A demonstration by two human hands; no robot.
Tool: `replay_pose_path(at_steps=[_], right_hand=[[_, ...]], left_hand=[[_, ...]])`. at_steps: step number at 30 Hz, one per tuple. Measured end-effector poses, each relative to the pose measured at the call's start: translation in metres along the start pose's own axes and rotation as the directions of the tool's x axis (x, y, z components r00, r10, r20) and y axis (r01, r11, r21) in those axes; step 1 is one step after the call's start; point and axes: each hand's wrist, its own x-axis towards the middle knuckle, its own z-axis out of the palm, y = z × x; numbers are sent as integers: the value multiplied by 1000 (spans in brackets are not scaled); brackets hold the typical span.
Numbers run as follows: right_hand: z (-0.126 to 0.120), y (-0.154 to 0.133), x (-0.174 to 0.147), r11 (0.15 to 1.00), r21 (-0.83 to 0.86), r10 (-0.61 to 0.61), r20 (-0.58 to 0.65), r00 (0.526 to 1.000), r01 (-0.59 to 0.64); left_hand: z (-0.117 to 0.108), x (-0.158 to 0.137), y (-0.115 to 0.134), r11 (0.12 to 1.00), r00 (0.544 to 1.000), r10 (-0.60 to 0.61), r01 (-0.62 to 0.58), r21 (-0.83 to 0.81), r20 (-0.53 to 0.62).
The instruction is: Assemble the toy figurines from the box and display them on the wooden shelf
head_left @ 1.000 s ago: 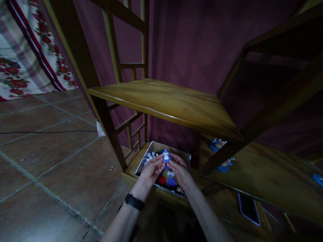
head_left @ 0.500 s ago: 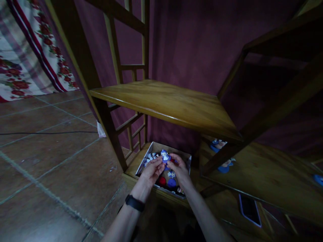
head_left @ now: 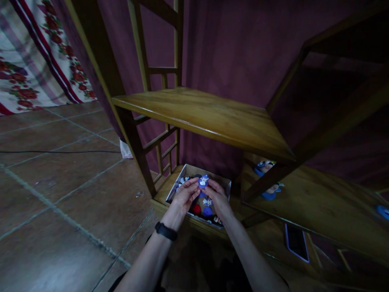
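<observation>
Between the fingers of both hands is a small blue and white figurine (head_left: 203, 181), held over an open cardboard box (head_left: 227, 185). My left hand (head_left: 186, 195) pinches it from the left, and my right hand (head_left: 217, 195) grips its right side. Inside the box lie several more little figures, among them a blue and white figure (head_left: 208, 201), a red round piece (head_left: 196, 209) and a blue round piece (head_left: 207, 211). My hands and wrists hide part of the contents.
The box stands on a low wooden ledge under a wooden shelf (head_left: 200, 113). To the right, blue-based figures (head_left: 270, 192) stand on another board (head_left: 319, 202). A phone (head_left: 297, 242) lies lower right. A slanted wooden post (head_left: 127, 142) rises at the left, beside the tiled floor (head_left: 75, 194).
The figurine looks turned in my fingers, its white front now facing another way. Both hands stay on it above the box. The view has shifted slightly.
</observation>
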Motion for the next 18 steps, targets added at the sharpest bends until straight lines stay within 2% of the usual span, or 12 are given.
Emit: replay_pose_path(at_steps=[7, 12, 18], right_hand=[[0, -1, 1, 989, 140, 52, 14, 999, -53], [1, 0, 1, 983, 183, 19, 12, 1000, -21], [3, -7, -2, 977, 207, 50, 1, 999, -50]], left_hand=[[-1, 1, -2, 1000, 1000, -5, 6, 14, -17], [-1, 2, -2, 1000, 1000, -11, 11, 4, 16], [0, 2, -3, 1000, 999, 9, -9, 7, 40]])
